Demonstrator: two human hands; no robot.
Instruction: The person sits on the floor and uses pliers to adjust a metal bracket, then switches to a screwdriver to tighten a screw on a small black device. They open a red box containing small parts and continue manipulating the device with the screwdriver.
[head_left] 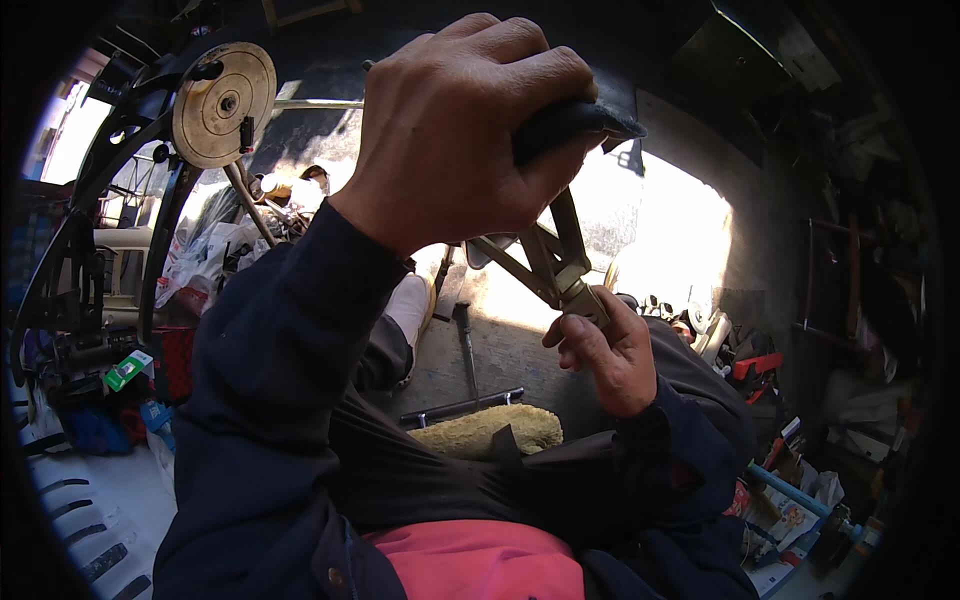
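Raised at the top middle, my left hand (465,130) is closed around a dark, curved, padded-looking edge (575,122). Below that edge run flat brass-coloured metal struts (540,260) that cross and meet at a hinge-like joint; the kind of object is not clear. My right hand (610,360), lower and to the right, pinches the metal end piece (580,298) at that joint between thumb and fingers. My left hand and forearm hide part of the object. Between my legs, a hammer (465,340) stands near a yellowish, rough-surfaced oblong lump (490,432).
At the left stands a black cast machine with a pale round wheel (222,108). A dark bar (460,405) lies beyond the lump. Bags and loose items (205,265) crowd the left; a red object (757,365) and a blue rod (800,497) are at the right. Pink cloth (480,562) covers my lap.
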